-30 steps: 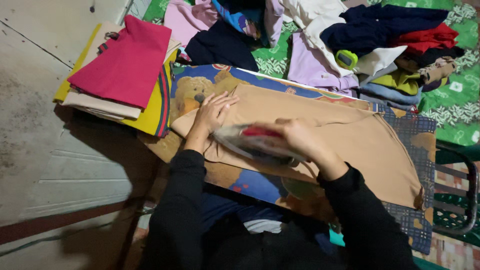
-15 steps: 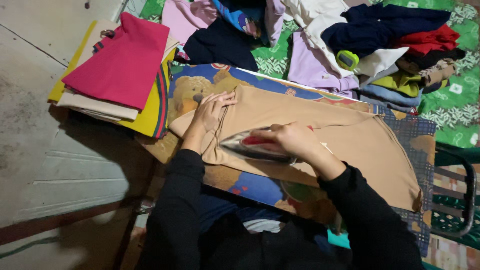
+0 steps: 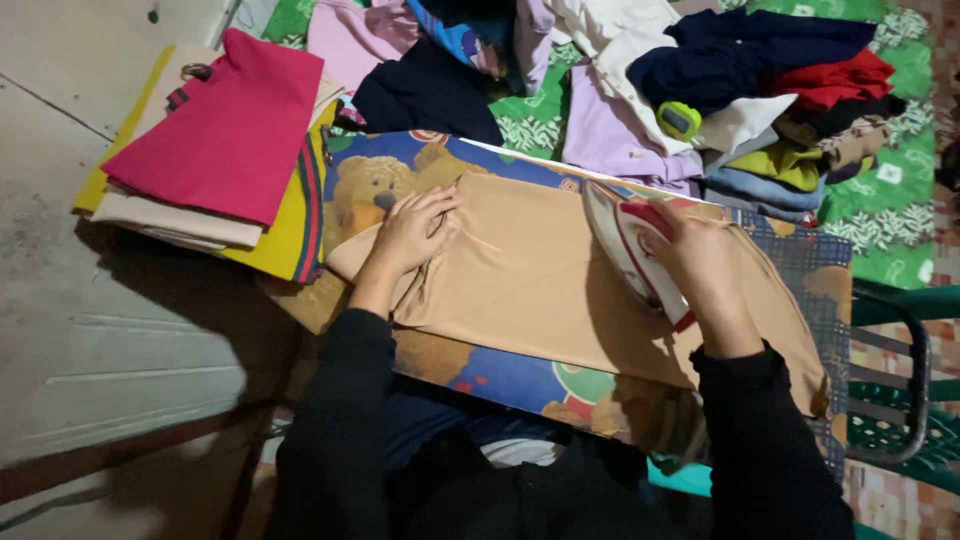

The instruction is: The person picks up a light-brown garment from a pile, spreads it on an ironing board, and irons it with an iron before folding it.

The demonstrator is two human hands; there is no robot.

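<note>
Tan cloth (image 3: 520, 280) pinned by left hand (image 3: 410, 232), right hand (image 3: 700, 255) gripping iron (image 3: 625, 245)

Smooth matt tan cloth (image 3: 530, 280), glossy plastic iron (image 3: 630, 250), printed cloth board cover (image 3: 500, 375), rough concrete floor (image 3: 110, 330).

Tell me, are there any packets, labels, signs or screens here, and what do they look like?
No packets, signs or screens show.
Small round patch: a printed badge on the cartoon-bear cloth, just above the tan garment's top edge, pale with red.
Lime-green gadget: on the clothes heap, rounded, with a dark grey window; whether that is a screen is unclear.
</note>
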